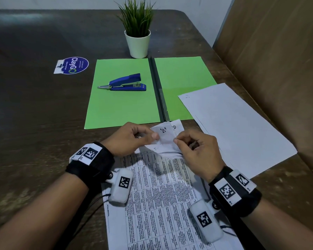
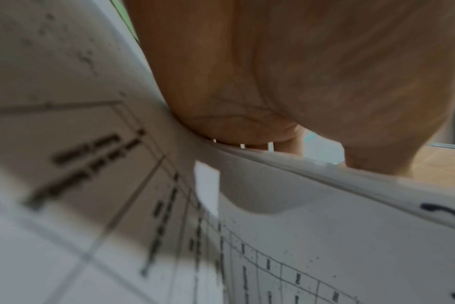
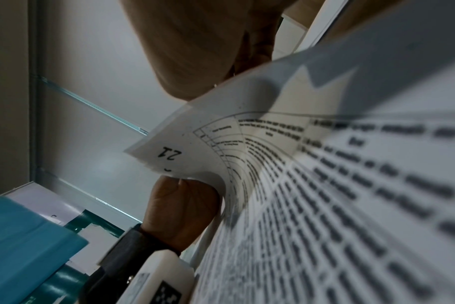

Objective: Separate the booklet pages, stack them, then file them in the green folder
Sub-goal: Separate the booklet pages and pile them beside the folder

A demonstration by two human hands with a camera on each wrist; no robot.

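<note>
A dark brown wood-grain surface (image 1: 43, 109) is filling the view, with a tan panel wall (image 1: 278, 60) rising along its right edge. An open green card folder (image 1: 123, 105) is lying flat, carrying a blue stapler (image 1: 125, 83); a potted green plant (image 1: 137, 33) is standing behind. The left hand (image 1: 128, 139) and right hand (image 1: 197, 150) are both pinching the printed white booklet's (image 1: 163, 195) upturned corner.

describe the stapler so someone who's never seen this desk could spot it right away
Find the open green folder lying flat mid-table, just before the potted plant. The stapler rests on its left leaf: the only blue tool among flat paper.
</note>
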